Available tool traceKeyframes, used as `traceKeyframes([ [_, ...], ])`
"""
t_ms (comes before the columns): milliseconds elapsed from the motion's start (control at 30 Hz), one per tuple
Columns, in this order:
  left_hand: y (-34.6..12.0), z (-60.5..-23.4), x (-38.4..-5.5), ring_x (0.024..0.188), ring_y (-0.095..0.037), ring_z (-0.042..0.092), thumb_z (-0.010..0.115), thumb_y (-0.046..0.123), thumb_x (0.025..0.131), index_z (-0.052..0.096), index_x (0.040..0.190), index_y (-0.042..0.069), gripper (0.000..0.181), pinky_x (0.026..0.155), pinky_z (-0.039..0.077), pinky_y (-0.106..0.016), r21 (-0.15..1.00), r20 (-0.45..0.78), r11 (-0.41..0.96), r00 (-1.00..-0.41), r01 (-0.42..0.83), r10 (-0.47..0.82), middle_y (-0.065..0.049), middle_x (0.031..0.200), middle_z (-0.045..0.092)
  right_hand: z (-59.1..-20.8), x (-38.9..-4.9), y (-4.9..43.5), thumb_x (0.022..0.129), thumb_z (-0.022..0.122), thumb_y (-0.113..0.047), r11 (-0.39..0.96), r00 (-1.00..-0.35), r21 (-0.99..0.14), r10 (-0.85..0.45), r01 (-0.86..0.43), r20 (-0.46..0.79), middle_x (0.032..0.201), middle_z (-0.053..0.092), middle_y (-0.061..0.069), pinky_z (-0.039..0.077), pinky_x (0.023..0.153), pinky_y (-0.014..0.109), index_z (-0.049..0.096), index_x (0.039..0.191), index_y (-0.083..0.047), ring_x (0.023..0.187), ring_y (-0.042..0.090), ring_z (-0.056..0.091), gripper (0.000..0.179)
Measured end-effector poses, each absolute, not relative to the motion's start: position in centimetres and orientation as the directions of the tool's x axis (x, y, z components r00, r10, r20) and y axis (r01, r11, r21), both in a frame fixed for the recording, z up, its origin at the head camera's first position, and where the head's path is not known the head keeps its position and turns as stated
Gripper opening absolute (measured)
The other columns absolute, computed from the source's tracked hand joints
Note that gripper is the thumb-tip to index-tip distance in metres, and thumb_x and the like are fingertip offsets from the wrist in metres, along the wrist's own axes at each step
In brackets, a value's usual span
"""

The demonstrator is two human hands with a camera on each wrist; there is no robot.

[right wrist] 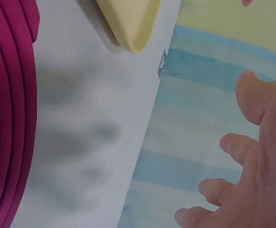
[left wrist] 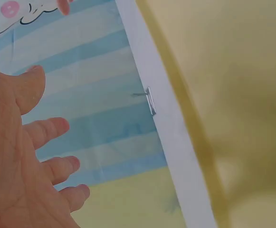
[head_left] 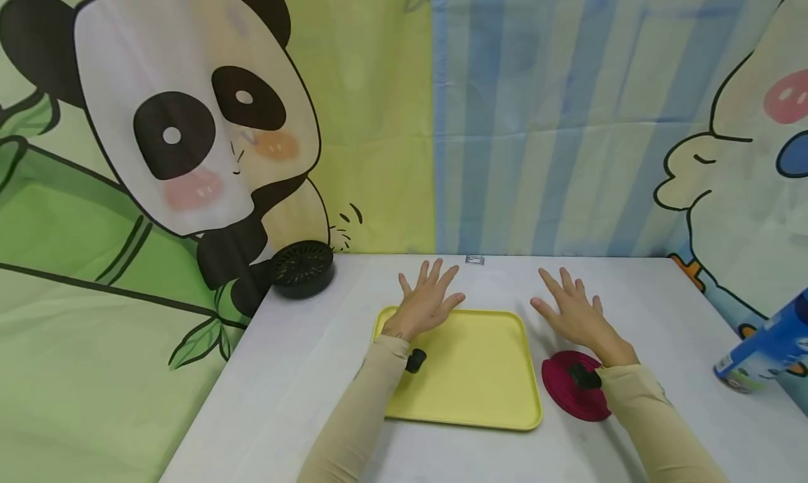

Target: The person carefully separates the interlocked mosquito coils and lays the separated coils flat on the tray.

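Note:
My left hand (head_left: 421, 304) hovers over the far left part of a yellow rectangular tray (head_left: 480, 371), fingers spread and holding nothing. In the left wrist view the palm and fingers of that left hand (left wrist: 19, 156) show apart from the tray's rim (left wrist: 185, 114). Fingers likewise spread, my right hand (head_left: 577, 315) is in the air to the right of the tray, just beyond a dark pink round ridged thing (head_left: 564, 388). The right wrist view shows the ridged edge of this pink thing (right wrist: 14, 95), with the right hand (right wrist: 252, 166) well apart from it.
A black round slotted container (head_left: 303, 269) stands at the table's far left corner. On the right edge, a blue can-like cylinder (head_left: 764, 346) leans, partly out of view. A small marker (head_left: 475, 260) lies at the back edge of the white table (head_left: 284, 392). Printed curtains hang behind.

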State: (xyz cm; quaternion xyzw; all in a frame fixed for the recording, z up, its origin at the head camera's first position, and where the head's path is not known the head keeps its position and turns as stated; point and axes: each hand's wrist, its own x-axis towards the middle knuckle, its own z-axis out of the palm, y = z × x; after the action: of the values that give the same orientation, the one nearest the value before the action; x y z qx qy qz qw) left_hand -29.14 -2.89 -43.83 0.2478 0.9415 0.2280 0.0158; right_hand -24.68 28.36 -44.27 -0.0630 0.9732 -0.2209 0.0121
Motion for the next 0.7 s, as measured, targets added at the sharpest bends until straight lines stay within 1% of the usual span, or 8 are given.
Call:
traceKeyframes([
  [167,-1.4,-43.2,-28.9,0.158,-0.033,-0.006,0.039,0.053,0.106,0.022,0.163,0.028,0.064,0.113,-0.01,-0.078,0.429,0.089,0.764,-0.864,0.482,0.495,-0.011,0.171,0.007,-44.1,-24.3,29.0,0.102,0.044,-0.06,0.897,-0.992,-0.429,-0.122,-0.108,-0.006,0.164,-0.003,0.035,0.0,0.104,0.087,0.01,0.164,-0.019,0.144,0.067,0.001,0.082],
  [367,0.4,-43.5,-28.5,0.158,-0.033,-0.003,0.041,0.053,0.106,0.019,0.163,0.029,0.066,0.113,-0.008,-0.079,0.425,0.08,0.755,-0.851,0.499,0.518,-0.008,0.171,0.008,-44.0,-23.8,30.3,0.101,0.053,-0.056,0.898,-0.993,-0.427,-0.117,-0.104,-0.004,0.164,-0.003,0.035,-0.001,0.103,0.088,0.007,0.164,-0.021,0.143,0.068,0.001,0.086],
  [533,1.7,-43.9,-28.1,0.158,-0.032,-0.004,0.04,0.054,0.106,0.016,0.163,0.029,0.067,0.113,-0.006,-0.079,0.414,0.064,0.75,-0.839,0.515,0.541,-0.007,0.172,0.006,-43.9,-23.1,31.2,0.099,0.055,-0.056,0.91,-0.994,-0.403,-0.106,-0.098,0.002,0.163,0.0,0.037,0.003,0.102,0.089,0.007,0.164,-0.02,0.141,0.07,0.006,0.088],
  [700,2.8,-44.0,-27.8,0.158,-0.031,-0.002,0.043,0.053,0.105,0.015,0.164,0.029,0.069,0.115,-0.005,-0.078,0.404,0.054,0.742,-0.824,0.534,0.564,-0.007,0.171,0.008,-43.8,-22.4,32.0,0.098,0.056,-0.059,0.917,-0.994,-0.386,-0.105,-0.099,0.006,0.162,0.003,0.038,0.005,0.102,0.089,0.007,0.164,-0.02,0.14,0.071,0.009,0.092],
])
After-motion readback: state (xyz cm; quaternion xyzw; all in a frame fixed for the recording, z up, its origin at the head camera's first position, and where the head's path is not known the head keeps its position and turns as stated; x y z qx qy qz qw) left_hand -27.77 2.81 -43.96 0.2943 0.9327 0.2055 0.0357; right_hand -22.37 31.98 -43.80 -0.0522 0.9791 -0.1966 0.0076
